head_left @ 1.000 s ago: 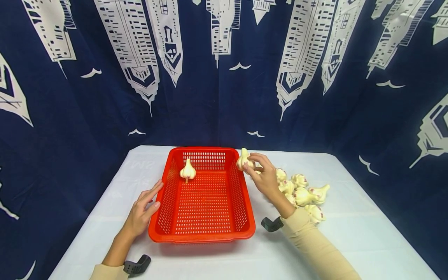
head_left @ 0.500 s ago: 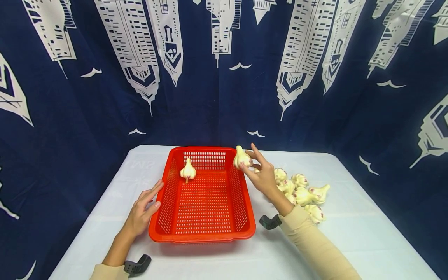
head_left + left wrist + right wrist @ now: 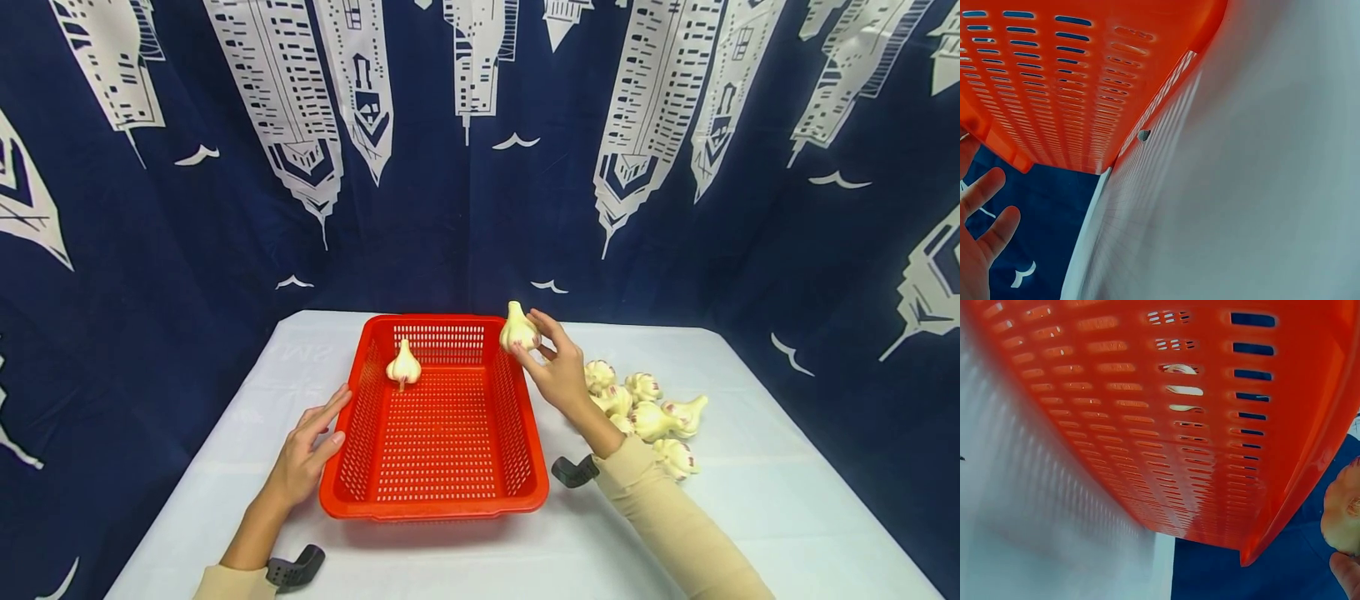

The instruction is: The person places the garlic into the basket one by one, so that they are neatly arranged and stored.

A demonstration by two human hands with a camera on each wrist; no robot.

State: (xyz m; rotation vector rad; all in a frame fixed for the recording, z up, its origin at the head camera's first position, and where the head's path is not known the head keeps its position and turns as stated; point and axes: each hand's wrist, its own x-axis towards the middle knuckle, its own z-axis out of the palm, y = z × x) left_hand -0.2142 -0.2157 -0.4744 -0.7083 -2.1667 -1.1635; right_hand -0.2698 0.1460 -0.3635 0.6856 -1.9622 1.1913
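My right hand [image 3: 562,367] pinches a garlic bulb [image 3: 519,332] between thumb and fingers, stem up, over the right rim of a red plastic basket [image 3: 435,508]. In the right wrist view the base of that held bulb [image 3: 1342,509] shows at the right edge, above a fingertip. Inside the basket, toward its back left, sits another garlic bulb [image 3: 403,367]. My left hand [image 3: 300,458] rests its fairly straight fingers on the basket's left rim. Those fingers [image 3: 988,194] also appear at the left of the left wrist view, beside the slotted wall.
Several garlic bulbs [image 3: 648,419] lie heaped on the white tabletop [image 3: 780,500] right of the basket, partly behind my right forearm. A dark blue cloth with white building prints [image 3: 420,233] hangs behind the table. Each wrist wears a black device [image 3: 576,472].
My right hand has carried the garlic bulb slightly left and upward, to above the basket's right rim. My left hand and the basket have stayed in place.
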